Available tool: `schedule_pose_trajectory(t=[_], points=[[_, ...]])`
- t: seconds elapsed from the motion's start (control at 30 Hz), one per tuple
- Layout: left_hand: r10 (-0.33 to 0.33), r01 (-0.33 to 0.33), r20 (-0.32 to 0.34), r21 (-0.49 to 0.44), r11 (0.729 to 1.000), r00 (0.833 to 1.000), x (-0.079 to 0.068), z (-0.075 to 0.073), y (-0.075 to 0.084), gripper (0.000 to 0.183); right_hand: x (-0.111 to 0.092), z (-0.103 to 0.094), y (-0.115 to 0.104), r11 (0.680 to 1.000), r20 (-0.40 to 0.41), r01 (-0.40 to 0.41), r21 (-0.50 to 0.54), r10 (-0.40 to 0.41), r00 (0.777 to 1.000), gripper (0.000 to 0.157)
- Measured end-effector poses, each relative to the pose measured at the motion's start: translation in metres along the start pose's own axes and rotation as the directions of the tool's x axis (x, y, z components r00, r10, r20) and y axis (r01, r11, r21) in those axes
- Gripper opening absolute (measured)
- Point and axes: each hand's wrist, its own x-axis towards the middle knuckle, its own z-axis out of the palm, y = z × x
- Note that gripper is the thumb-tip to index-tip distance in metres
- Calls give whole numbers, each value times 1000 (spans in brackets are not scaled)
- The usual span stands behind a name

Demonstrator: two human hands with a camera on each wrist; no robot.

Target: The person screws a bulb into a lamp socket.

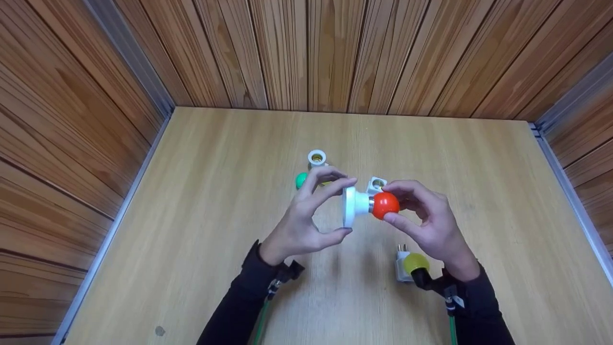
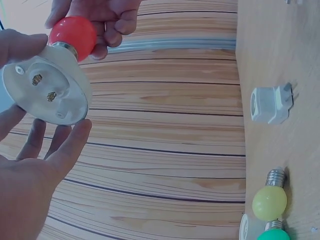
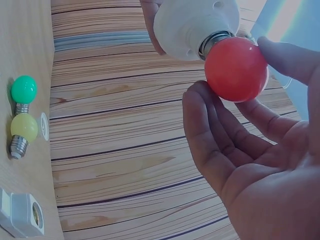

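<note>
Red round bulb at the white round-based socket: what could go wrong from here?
Silver metal thread shows between the red round bulb and the white round-based socket, so a tilted turn might cross-thread it. The left hand and right hand hold them above the pale wood-grain table, so either could drop.

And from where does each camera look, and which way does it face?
Head: on the head, looking forward and down at the table; left hand, right hand and sleeves show.
Left wrist: on that wrist, facing the bottom of the lamp holder; both hands show partly.
Right wrist: on that wrist, facing the red bulb; both hands show partly.
Both wrist views share the lamp holder, red bulb and green bulb.
</note>
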Motion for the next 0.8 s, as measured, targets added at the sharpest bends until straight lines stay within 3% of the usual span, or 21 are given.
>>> schedule_pose_trajectory(t=[0.2, 0.53, 0.8], points=[[-15, 15, -10, -21, 1000, 1000, -1, 1, 0, 78, 0, 1, 1, 1000, 6, 0, 1, 0, 1000, 48], [-63, 63, 9, -39, 997, 998, -1, 0, 0, 77, 0, 0, 1, 999, 25, 6, -46, -4, 1000, 66], [-78, 80, 19, -79, 994, 997, -1, 0, 1, 77, 1, 0, 2, 997, 12, 74, -29, -73, 997, 66]])
